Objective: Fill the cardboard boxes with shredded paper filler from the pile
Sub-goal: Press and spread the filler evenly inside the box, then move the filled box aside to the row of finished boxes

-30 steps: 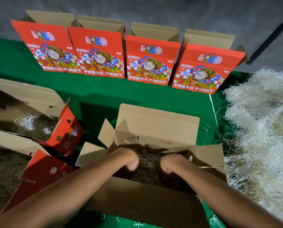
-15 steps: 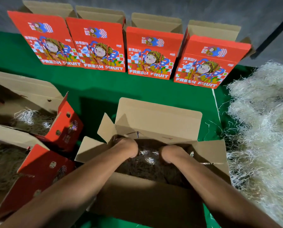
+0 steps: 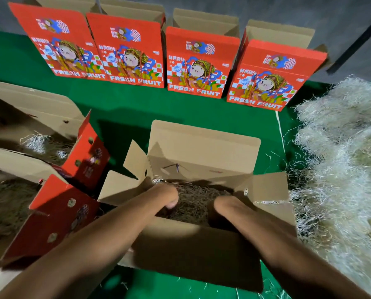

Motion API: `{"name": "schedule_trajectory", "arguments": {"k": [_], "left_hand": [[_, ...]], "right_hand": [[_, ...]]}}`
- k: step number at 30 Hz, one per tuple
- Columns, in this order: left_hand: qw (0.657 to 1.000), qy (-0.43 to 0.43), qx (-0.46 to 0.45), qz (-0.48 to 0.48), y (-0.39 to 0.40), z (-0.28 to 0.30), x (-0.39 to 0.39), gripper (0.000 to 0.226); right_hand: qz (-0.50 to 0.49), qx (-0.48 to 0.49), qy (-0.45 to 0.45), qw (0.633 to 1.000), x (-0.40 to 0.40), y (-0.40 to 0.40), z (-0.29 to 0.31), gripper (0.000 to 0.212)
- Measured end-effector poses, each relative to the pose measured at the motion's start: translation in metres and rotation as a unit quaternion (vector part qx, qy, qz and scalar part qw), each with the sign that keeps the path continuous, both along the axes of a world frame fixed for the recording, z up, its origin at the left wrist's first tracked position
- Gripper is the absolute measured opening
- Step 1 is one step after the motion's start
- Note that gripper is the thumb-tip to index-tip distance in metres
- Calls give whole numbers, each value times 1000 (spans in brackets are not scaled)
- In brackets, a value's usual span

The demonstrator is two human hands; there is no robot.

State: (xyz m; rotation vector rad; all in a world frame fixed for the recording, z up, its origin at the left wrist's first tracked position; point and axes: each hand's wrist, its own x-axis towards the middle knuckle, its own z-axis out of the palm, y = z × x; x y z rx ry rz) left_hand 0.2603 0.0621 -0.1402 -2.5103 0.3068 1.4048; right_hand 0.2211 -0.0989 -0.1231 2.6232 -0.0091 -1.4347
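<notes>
Green table (image 3: 137,108): both hands, left hand (image 3: 166,196) & right hand (image 3: 225,203), seemingly pressing filler (image 3: 193,199) in box (image 3: 204,147).

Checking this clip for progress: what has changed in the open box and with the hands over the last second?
Little. Both hands, left hand and right hand, stay sunk in the brown shredded paper filler inside the open brown cardboard box, shifting only slightly as they press it; nothing is picked up or released. The four upright red printed boxes and white shredded paper pile are unchanged.
</notes>
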Motion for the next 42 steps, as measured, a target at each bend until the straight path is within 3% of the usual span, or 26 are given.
{"name": "schedule_trajectory", "arguments": {"k": [5,8,12,16,20,22,24,27,30,33,36,39,41,42], "left_hand": [[998,33,-48,-13,0,13,-2,39],[999,8,-48,1,3,8,-17,43],[997,-5,-83,-3,5,23,-16,43],[984,-87,-152,18,18,49,-5,38],[954,-200,-224,10,28,82,-10,22],[933,-257,-253,7,34,102,-17,17],[912,-296,-284,-1,38,117,-29,16],[914,-206,-349,30,38,134,-60,49],[937,-79,-338,44,30,139,-100,90],[950,-80,-300,29,24,137,-128,115],[952,-118,-283,1,23,145,-145,128],[954,-154,-253,-46,21,152,-157,119],[950,-177,-249,-69,21,154,-162,90],[945,-188,-258,-68,21,156,-164,70]], "right_hand": [[-15,45,3,999,10,0,-9,40],[-79,64,4,995,-1,8,-29,43],[-70,127,0,989,-13,7,-29,51],[-86,183,-83,976,2,-6,26,25],[-167,311,-161,922,6,-24,96,21],[-168,311,-237,905,-4,-31,119,14],[-144,246,-327,901,-19,-40,132,14],[-105,125,-451,878,-46,-55,144,27],[-124,72,-449,882,-73,-67,140,53],[-212,118,-428,871,-92,-66,132,72],[-290,209,-451,818,-103,-60,126,86],[-352,248,-471,770,-107,-60,121,98],[-364,252,-476,760,-104,-62,117,79],[-354,249,-461,775,-103,-62,115,57]]}}
